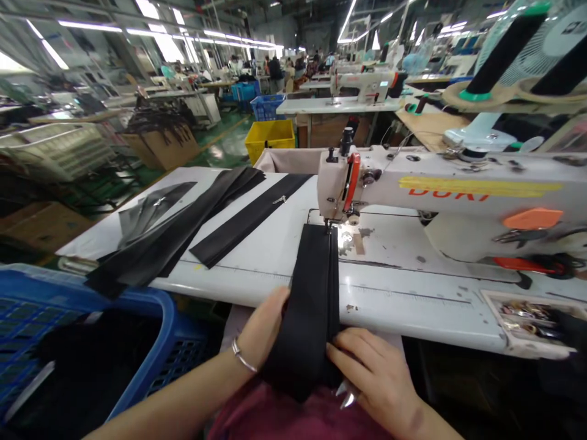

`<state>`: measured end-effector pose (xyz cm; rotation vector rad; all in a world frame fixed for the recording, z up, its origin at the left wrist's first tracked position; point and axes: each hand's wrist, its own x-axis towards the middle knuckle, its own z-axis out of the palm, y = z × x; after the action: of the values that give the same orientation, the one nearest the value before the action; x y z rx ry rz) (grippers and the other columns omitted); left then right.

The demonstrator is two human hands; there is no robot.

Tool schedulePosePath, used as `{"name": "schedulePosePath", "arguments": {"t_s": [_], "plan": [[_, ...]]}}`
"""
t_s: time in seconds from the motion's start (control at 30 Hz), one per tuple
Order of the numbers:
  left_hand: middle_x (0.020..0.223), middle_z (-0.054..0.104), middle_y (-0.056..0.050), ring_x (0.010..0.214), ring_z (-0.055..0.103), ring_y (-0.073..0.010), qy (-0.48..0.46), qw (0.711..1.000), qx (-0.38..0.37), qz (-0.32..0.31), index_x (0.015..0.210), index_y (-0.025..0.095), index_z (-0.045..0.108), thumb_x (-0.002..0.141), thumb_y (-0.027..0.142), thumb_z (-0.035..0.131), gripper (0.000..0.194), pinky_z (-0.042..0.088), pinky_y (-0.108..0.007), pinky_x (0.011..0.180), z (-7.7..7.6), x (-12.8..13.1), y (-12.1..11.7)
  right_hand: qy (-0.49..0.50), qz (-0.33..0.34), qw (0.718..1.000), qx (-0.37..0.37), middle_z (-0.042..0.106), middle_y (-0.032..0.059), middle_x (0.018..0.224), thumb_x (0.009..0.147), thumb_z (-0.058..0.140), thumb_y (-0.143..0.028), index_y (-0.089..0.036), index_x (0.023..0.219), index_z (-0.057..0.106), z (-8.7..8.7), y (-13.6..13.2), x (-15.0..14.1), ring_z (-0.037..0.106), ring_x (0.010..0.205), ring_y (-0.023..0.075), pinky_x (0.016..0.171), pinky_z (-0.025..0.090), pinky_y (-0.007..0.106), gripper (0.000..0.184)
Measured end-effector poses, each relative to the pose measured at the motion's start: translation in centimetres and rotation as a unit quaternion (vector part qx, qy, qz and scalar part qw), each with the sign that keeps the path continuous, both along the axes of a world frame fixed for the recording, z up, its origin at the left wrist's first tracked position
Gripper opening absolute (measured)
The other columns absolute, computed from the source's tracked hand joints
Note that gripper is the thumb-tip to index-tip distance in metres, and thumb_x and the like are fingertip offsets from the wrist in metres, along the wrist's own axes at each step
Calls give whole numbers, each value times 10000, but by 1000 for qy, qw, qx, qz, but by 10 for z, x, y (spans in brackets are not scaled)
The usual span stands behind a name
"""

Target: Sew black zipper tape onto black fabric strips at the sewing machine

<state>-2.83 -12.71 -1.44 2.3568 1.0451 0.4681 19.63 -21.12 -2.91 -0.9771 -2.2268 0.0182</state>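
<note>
A long black fabric strip [308, 305] runs from under the needle of the sewing machine [337, 189] over the table's front edge toward my body. At its left edge, my left hand [266, 327] grips the strip, with its fingertips hidden behind the fabric. My right hand [376, 373] is closed on the strip's right edge, where folded layers lie side by side. Shiny metal points [346, 394] stick out below my right hand; what they belong to is mostly hidden. The strip's upper end lies flat at the presser foot.
Left of the machine, another black strip [247, 220] bears a small metal piece [279, 199]. Farther left lies a pile of black strips [183, 226]. A blue basket [169, 324] with dark fabric stands at lower left. A parts tray [527, 318] is set into the table's right side.
</note>
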Motion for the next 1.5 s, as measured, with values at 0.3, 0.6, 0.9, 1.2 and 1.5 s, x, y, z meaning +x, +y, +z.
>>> {"name": "schedulePosePath", "arguments": {"t_s": [0.3,0.6,0.9,1.2,1.5], "plan": [[1561,182,-92,1434,169,-298,144,936,125,-297,1478,241,250,642,221,638,923,121,-495,1179,12,3,69,-28,30,999,24,729,33,925,975,298,-157,-177,1066,656,1,-14,-2,678,850,182,697,562,290,370],[1541,231,-123,1410,231,-309,128,938,95,-308,1457,205,308,621,407,677,937,90,-485,1176,17,7,75,-32,9,998,57,738,-20,871,941,461,-153,-209,951,700,19,2,1,688,787,126,676,566,216,245],[1531,253,-130,1403,243,-312,112,940,82,-313,1458,193,305,655,418,678,914,86,-488,1176,15,12,89,-33,5,998,59,734,-2,890,975,373,-148,-191,937,700,18,16,6,674,858,125,787,542,218,332],[1535,244,-130,1412,231,-293,133,936,85,-314,1464,183,292,613,392,683,959,61,-466,1183,17,16,99,-35,-22,997,62,728,19,959,946,480,-259,-218,1037,685,7,24,11,672,908,130,896,506,207,228],[1532,251,-122,1397,257,-306,127,935,89,-318,1463,179,284,572,310,691,988,87,-488,1180,16,17,107,-81,0,996,40,727,14,988,928,504,-208,-218,1050,689,13,25,14,672,920,117,904,498,190,222]]}}
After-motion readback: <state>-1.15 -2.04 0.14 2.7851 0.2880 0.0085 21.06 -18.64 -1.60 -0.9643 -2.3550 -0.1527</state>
